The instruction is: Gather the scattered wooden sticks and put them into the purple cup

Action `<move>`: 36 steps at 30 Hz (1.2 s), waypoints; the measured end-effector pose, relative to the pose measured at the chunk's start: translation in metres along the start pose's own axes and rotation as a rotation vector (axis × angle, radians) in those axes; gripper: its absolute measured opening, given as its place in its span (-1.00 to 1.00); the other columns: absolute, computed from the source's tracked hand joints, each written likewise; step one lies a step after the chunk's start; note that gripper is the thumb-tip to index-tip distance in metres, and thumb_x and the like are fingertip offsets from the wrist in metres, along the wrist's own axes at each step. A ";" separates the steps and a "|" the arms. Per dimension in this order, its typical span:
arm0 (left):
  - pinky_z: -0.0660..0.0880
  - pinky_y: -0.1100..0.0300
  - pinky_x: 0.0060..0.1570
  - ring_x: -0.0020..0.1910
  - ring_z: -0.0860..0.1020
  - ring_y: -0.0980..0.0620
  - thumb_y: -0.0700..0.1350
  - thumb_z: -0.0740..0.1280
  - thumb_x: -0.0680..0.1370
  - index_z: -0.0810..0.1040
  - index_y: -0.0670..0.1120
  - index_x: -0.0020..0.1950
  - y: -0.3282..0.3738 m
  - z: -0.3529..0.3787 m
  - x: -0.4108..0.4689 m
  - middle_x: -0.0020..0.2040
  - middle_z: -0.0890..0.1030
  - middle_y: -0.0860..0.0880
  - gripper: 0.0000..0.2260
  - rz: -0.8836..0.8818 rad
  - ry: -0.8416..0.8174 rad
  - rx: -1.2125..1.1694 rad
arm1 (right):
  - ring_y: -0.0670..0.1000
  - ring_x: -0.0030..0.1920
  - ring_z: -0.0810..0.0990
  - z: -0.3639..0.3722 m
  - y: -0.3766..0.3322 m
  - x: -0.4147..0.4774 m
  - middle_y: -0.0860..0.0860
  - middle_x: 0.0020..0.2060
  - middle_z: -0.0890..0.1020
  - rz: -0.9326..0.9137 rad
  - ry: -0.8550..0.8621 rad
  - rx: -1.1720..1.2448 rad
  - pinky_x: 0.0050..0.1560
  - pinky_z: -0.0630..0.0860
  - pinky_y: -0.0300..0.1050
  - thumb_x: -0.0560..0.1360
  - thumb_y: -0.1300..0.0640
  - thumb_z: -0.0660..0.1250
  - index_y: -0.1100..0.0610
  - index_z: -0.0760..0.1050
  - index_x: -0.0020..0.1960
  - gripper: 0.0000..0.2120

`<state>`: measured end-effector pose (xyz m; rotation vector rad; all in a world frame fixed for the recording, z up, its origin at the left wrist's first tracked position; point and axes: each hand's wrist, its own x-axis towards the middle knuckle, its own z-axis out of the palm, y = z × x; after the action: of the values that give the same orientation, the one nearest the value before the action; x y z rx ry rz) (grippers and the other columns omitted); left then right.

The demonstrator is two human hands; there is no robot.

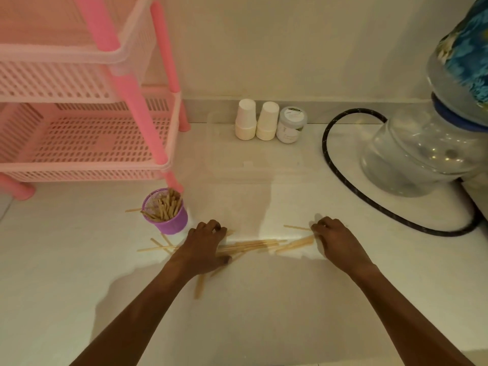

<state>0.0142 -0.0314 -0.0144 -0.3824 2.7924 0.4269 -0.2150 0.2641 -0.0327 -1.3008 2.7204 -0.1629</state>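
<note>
left hand (206,244) grips wooden sticks (253,245) | right hand (335,241) touches their other end | purple cup (171,223) holds more

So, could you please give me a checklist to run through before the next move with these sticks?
1. The purple cup stands upright: ok.
2. Cup near the left hand: ok, just beside it.
3. All sticks gathered: not ok; loose sticks lie between the hands, more lie left of the left hand, one stick beside the cup.
4. Left hand's hold on sticks: cannot tell; they run under it.
5. Hold of the right hand: cannot tell; it touches stick ends.
</note>
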 end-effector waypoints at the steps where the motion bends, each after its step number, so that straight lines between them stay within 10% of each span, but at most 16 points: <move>1: 0.37 0.03 0.28 0.31 0.38 -0.06 0.22 0.32 0.53 0.31 -0.01 0.50 0.000 0.002 0.000 0.41 0.35 -0.02 -0.39 0.007 0.027 -0.006 | 0.20 -0.08 0.60 0.000 -0.004 0.000 0.11 0.01 0.63 0.003 0.026 -0.005 -0.22 0.62 0.13 0.51 0.28 0.37 0.17 0.64 0.14 -0.77; 7: 0.45 0.19 0.00 0.05 0.52 0.00 -0.02 0.25 0.63 0.59 0.00 0.29 0.010 0.013 0.004 0.19 0.58 -0.02 -0.73 0.101 0.195 -0.079 | 0.15 -0.07 0.58 0.004 -0.039 0.012 0.08 -0.05 0.62 0.020 0.075 0.075 -0.23 0.61 0.07 0.52 0.25 0.36 0.16 0.64 0.05 -0.86; 18: 0.52 0.09 0.17 0.14 0.57 -0.02 -0.11 0.31 0.59 0.60 -0.04 0.31 0.001 -0.002 -0.004 0.21 0.62 -0.02 -0.71 0.036 0.239 -0.203 | 0.09 0.02 0.57 -0.001 -0.079 0.016 0.00 -0.03 0.61 -0.168 0.014 0.197 -0.10 0.50 -0.10 0.57 0.16 0.33 0.09 0.62 0.09 -0.86; 24: 0.46 0.08 0.28 0.34 0.46 -0.07 0.35 0.55 0.23 0.32 -0.06 0.53 -0.020 -0.021 -0.048 0.39 0.44 -0.08 -0.01 -0.217 0.050 -0.222 | 0.11 0.44 0.30 -0.022 -0.072 0.012 -0.04 0.46 0.29 -0.057 -0.308 0.075 0.32 0.38 0.16 0.43 -0.17 0.47 0.00 0.22 0.55 -0.20; 27: 0.46 0.11 0.21 0.32 0.41 -0.05 0.46 0.52 0.07 0.13 -0.05 0.55 -0.017 -0.017 -0.068 0.41 0.36 -0.07 0.22 -0.364 -0.115 -0.251 | 0.12 0.41 0.33 -0.017 -0.072 0.011 0.00 0.42 0.33 -0.050 -0.287 0.083 0.31 0.40 0.15 0.49 -0.08 0.45 0.03 0.29 0.51 -0.33; 36: 0.46 0.24 -0.15 -0.01 0.58 -0.03 0.01 0.57 0.40 0.24 -0.05 0.35 0.007 0.006 -0.068 0.13 0.57 -0.07 -0.32 -0.395 -0.011 -0.324 | 0.13 0.03 0.56 0.009 -0.102 0.014 0.03 0.02 0.60 -0.108 -0.050 0.204 -0.04 0.58 0.08 0.53 0.28 0.33 0.11 0.62 0.20 -0.72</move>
<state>0.0767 -0.0082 0.0037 -0.9763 2.5446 0.7779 -0.1448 0.1889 -0.0270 -1.3724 2.5155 -0.4017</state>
